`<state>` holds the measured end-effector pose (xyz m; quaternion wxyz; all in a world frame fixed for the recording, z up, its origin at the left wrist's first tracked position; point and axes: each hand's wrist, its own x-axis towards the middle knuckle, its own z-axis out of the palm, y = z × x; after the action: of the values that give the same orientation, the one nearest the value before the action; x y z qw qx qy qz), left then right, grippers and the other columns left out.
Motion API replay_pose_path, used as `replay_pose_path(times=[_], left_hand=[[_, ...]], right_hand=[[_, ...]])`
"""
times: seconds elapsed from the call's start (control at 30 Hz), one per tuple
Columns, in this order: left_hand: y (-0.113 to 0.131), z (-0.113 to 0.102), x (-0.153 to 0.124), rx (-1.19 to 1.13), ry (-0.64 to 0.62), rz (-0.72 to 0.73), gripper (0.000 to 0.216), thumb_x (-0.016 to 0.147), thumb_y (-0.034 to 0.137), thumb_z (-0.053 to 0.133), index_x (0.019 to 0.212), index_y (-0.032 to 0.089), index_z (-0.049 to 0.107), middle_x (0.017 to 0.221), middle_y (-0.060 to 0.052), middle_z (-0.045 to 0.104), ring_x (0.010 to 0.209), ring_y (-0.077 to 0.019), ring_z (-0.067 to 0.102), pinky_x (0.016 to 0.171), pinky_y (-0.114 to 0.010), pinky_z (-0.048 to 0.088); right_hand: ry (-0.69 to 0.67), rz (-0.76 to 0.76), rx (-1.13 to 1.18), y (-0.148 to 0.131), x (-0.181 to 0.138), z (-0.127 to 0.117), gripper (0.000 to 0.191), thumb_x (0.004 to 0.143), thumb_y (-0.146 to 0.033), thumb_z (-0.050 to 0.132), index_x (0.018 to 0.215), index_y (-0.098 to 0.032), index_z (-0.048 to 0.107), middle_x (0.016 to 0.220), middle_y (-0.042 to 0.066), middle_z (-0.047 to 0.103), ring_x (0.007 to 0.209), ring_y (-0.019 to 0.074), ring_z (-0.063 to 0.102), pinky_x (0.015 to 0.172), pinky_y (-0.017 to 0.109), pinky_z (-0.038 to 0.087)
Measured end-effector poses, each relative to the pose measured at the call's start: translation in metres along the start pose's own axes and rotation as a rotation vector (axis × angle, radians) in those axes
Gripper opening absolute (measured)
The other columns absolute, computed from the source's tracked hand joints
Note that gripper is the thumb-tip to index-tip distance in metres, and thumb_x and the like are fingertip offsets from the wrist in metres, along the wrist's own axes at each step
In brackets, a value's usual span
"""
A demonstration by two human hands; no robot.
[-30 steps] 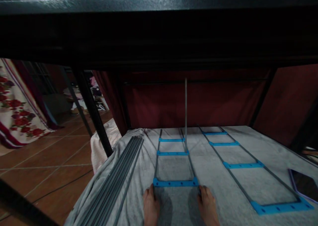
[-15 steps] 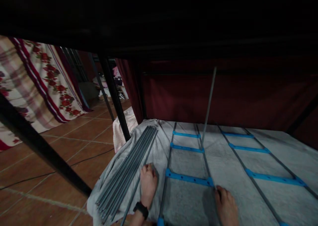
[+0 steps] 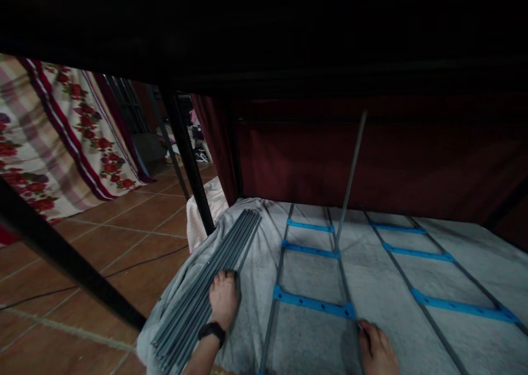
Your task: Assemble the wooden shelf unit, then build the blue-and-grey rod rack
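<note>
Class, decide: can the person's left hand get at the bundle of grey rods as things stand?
Probably yes: the left hand lies on the bundle of grey rods, and nothing covers them.

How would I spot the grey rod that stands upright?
On the pale grey cloth surface, find the left ladder-like frame of grey rods and blue plastic crossbars. One thin grey metal rod rises from its middle crossbar; all others lie flat.
</note>
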<state>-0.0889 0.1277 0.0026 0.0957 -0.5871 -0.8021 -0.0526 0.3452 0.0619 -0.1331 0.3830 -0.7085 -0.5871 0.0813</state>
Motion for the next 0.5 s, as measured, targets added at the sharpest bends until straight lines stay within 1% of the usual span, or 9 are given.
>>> replay_pose_path(times=[0.1, 0.2, 0.33, 0.4, 0.5], left_hand=[[0.005, -0.003, 0.008, 0.047, -0.035, -0.029, 0.045, 0.092, 0.005, 0.029, 0.116, 0.007, 0.067, 0.110, -0.020, 0.064, 0.105, -0.0287, 0.061, 0.084, -0.036, 0.046], [0.008, -0.006, 0.017, 0.074, -0.098, -0.046, 0.046, 0.092, 0.005, 0.027, 0.116, 0.003, 0.066, 0.108, -0.023, 0.065, 0.102, -0.0304, 0.064, 0.080, -0.035, 0.047], [0.003, -0.010, 0.023, 0.071, -0.178, -0.037, 0.048, 0.092, 0.005, 0.027, 0.120, 0.004, 0.065, 0.113, -0.024, 0.067, 0.105, -0.0297, 0.066, 0.081, -0.034, 0.047], [0.000, -0.014, 0.021, 0.070, -0.155, -0.053, 0.047, 0.091, 0.005, 0.029, 0.123, 0.003, 0.063, 0.113, -0.023, 0.067, 0.104, -0.0289, 0.066, 0.079, -0.033, 0.048], [-0.006, -0.023, 0.014, 0.075, -0.021, -0.061, 0.042, 0.089, 0.010, 0.034, 0.119, 0.000, 0.062, 0.109, -0.023, 0.067, 0.102, -0.0299, 0.065, 0.080, -0.034, 0.048]], right_hand=[[0.008, 0.004, 0.005, -0.002, -0.001, 0.000, 0.050, 0.091, -0.057, 0.033, 0.103, -0.021, 0.066, 0.101, 0.014, 0.070, 0.094, 0.0309, 0.067, 0.084, 0.045, 0.050], [-0.004, 0.000, 0.020, -0.003, -0.001, 0.000, 0.048, 0.091, -0.056, 0.035, 0.101, -0.021, 0.066, 0.101, 0.014, 0.070, 0.094, 0.0303, 0.067, 0.085, 0.044, 0.051], [0.010, 0.003, 0.040, -0.003, 0.000, 0.003, 0.045, 0.091, -0.055, 0.037, 0.102, -0.022, 0.066, 0.102, 0.013, 0.071, 0.096, 0.0299, 0.068, 0.088, 0.043, 0.051], [0.024, 0.014, 0.049, -0.006, 0.000, 0.003, 0.043, 0.091, -0.053, 0.038, 0.101, -0.023, 0.066, 0.101, 0.012, 0.071, 0.096, 0.0302, 0.068, 0.088, 0.044, 0.051], [0.043, 0.027, 0.074, -0.015, -0.001, 0.002, 0.039, 0.091, -0.050, 0.039, 0.100, -0.023, 0.066, 0.100, 0.012, 0.071, 0.097, 0.0304, 0.068, 0.089, 0.045, 0.051]])
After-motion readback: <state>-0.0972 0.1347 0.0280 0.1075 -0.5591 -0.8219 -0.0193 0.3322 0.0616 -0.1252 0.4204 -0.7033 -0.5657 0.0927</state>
